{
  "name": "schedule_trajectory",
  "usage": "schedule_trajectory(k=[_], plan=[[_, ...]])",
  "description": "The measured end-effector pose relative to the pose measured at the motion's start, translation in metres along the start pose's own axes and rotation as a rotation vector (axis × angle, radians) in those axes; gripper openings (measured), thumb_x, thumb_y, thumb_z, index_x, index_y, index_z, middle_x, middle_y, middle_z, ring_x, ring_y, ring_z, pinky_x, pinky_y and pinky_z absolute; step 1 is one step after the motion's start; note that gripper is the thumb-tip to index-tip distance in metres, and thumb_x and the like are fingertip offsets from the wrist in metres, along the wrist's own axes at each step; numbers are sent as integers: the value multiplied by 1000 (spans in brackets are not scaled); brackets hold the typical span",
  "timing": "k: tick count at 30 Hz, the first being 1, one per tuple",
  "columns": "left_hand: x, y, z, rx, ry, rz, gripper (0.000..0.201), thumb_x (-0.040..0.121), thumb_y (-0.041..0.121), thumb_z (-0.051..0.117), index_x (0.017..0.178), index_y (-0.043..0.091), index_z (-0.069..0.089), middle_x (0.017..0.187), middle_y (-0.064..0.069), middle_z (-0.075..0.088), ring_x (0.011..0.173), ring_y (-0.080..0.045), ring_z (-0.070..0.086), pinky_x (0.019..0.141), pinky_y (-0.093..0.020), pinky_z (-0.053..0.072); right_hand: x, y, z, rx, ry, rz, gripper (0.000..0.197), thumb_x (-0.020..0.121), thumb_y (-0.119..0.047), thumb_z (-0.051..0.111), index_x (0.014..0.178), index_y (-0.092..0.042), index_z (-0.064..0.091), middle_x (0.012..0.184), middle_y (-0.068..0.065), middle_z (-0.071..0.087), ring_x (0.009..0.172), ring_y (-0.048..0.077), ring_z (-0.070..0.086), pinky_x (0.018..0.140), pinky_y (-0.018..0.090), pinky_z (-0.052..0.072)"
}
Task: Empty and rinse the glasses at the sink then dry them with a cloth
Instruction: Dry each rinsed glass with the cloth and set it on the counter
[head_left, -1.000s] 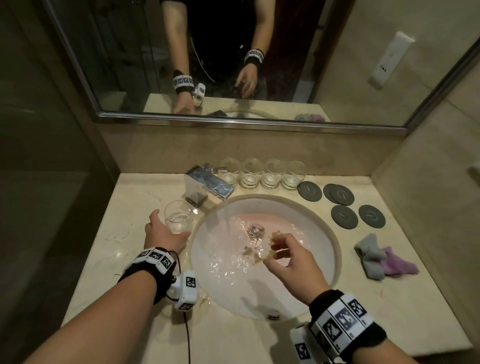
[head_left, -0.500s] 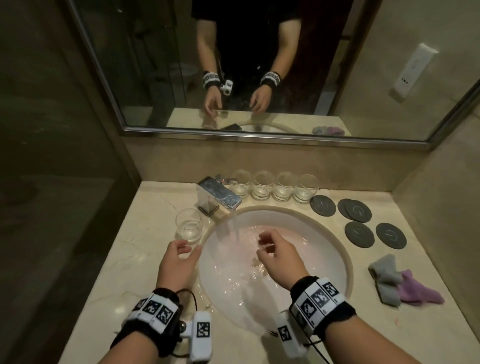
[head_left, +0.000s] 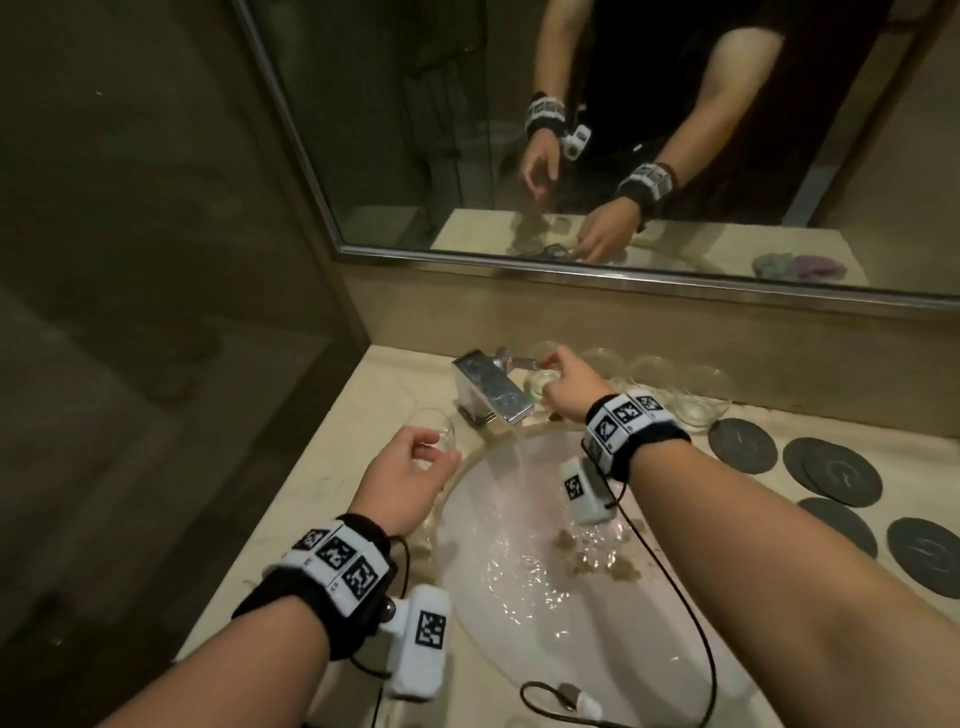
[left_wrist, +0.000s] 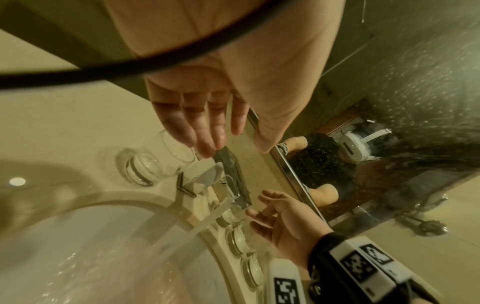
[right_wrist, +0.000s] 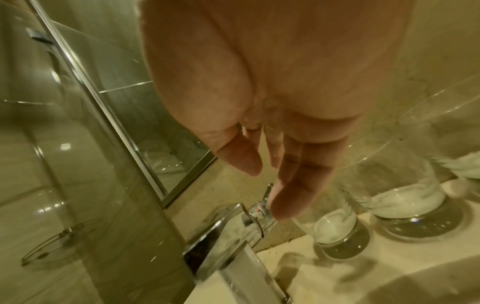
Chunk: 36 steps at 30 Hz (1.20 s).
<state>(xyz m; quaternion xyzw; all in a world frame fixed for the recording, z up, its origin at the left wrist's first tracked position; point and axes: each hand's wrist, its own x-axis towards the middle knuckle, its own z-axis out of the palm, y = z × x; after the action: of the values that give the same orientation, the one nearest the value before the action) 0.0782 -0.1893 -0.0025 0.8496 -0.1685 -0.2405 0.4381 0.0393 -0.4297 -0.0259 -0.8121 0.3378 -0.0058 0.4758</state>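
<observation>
A dim bathroom in warm, yellowish light. A beige stone counter (head_left: 332, 499) runs under a wide, metal-framed mirror (head_left: 467, 130). Left of it stands a dark glass panel (head_left: 130, 260), perhaps a shower screen. The walls (head_left: 467, 322) are beige.

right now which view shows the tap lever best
The right wrist view: the tap lever sits close up just beyond the right hand. In the head view that hand partly covers it; in the left wrist view it is small and blurred.
</observation>
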Motion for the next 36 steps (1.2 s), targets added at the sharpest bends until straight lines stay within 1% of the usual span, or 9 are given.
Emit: schedule_trajectory(k=[3,8,13,17,20,22,28,31,36], plan=[[-1,12,0,5,33,18,29,90,32,66,116,22,55,103,6,61,93,-19,64,87,-38,53,16,-3,1,66,-68,26,40,91,4,40,128,-12,45,114,9,51,96,32,67,73,42,59],[-4,23,6,9,46,35,28,91,33,65,115,23,55,101,6,62,93,-18,65,86,-35,52,34,2,8,61,-113,38,36,92,4,33,122,-10,48,110,17,56,78,27,64,75,48,58],[-5,19,11,4,41,20,28,91,35,64,115,26,54,102,7,62,95,-17,64,89,-38,53,45,5,15,54,-99,33,32,91,4,35,111,-16,50,99,14,57,66,20,61,57,35,56],[-3,10,11,1,38,1,29,91,37,64,115,27,54,106,7,62,97,-17,64,92,-40,52,48,5,21,8,-66,16,31,88,4,40,107,-19,51,92,12,61,71,28,65,69,45,60],[-1,7,12,-28,40,-9,29,90,37,65,115,27,54,106,7,62,95,-16,64,88,-36,53,47,7,21,21,-32,-3,30,86,5,38,99,-18,52,88,13,61,60,27,62,59,40,56],[0,7,14,-41,34,-16,29,90,36,65,115,26,53,105,7,61,91,-16,65,81,-32,52,45,8,20,40,-24,-9,31,85,5,34,97,-16,54,87,12,60,57,27,61,59,41,56],[3,12,27,-62,-17,0,24,92,30,64,113,25,53,103,8,61,92,-18,64,87,-37,53,31,1,12,-74,-124,-39,41,88,2,36,120,-21,47,100,9,60,79,30,66,64,40,57],[3,15,25,-69,-33,25,24,92,31,64,112,26,53,103,8,60,94,-18,64,88,-37,53,18,2,15,-37,34,-65,41,88,-2,43,126,-18,45,117,9,59,87,31,66,75,46,58],[0,22,13,-105,-54,64,26,91,31,65,114,23,54,101,8,61,87,-17,65,85,-37,54,-28,4,22,-27,171,-101,34,93,-8,49,127,-11,46,127,4,55,112,20,55,98,35,47]])
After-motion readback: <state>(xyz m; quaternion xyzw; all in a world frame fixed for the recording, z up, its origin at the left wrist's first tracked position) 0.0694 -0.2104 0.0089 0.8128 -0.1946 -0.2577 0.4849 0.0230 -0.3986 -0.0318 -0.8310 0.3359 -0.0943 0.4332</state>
